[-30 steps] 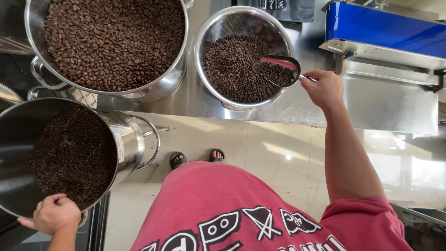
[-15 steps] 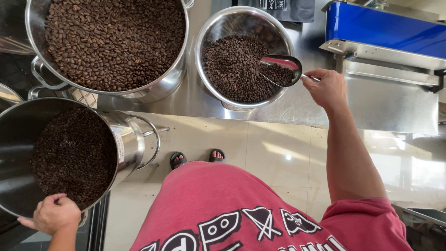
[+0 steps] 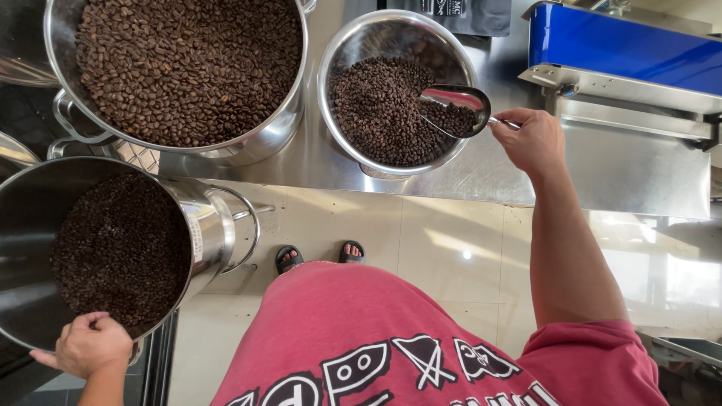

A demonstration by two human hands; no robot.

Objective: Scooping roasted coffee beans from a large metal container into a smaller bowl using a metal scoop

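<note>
Two hands work well apart. My right hand (image 3: 529,140) pinches the handle of a metal scoop (image 3: 454,110), whose long axis runs leftward from it over the near rim of the bowl (image 3: 353,53) of beans by the steel counter's (image 3: 624,169) front edge; the scoop holds beans. My left hand (image 3: 89,346) curls on the rim of a tilted pot (image 3: 214,225) off that edge, above pale floor tiles (image 3: 444,240). A bigger pot (image 3: 263,143) stands left of the bowl
</note>
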